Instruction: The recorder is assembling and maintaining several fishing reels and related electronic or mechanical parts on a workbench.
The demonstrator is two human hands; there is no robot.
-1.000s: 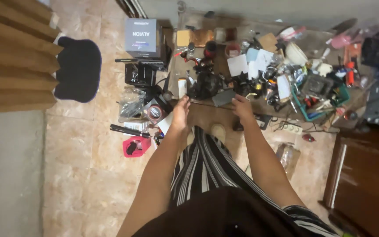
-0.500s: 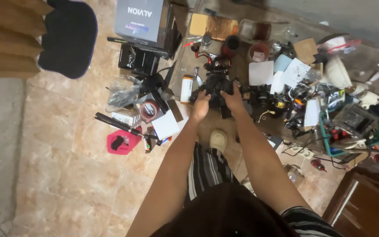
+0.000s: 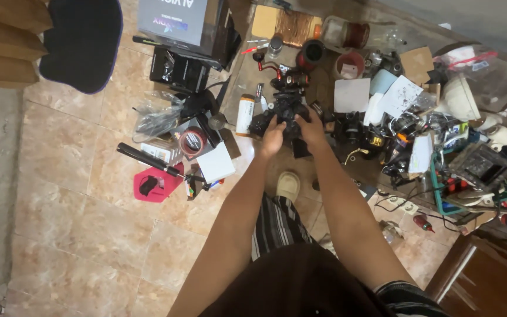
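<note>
Head view, looking down along both outstretched arms to a cluttered low glass table (image 3: 488,88). The left hand (image 3: 273,137) and the right hand (image 3: 312,130) close from opposite sides on a black camera rig (image 3: 289,111) that stands at the near edge of the table; each hand wraps one flank of the body, fingers curled onto it, so the weight appears shared between two grips, a hold suited to a bulky, top-heavy object. Whether the rig rests on the glass or is raised off it cannot be told. A red-and-black articulated arm (image 3: 271,66) rises just behind the rig and may be joined to it. Beside the left hand lies a white cylindrical bottle (image 3: 244,114), on its side and apart from the fingers. To the right of the right hand, white paper sheets (image 3: 352,95) cover part of the glass, with tangled cables and small black devices (image 3: 377,138) close by and a green basket (image 3: 441,194) of tools at the table's edge. On the tiled floor (image 3: 71,223) to the left sit a roll of tape (image 3: 193,141) on a small box, a white card (image 3: 216,163), a long black rod (image 3: 148,159) and a red pouch (image 3: 151,185), all well apart from either hand. A large grey carton (image 3: 174,20) and a black seat cushion (image 3: 83,41) lie farther off. One slippered foot (image 3: 289,185) shows between the forearms, under the table edge
</note>
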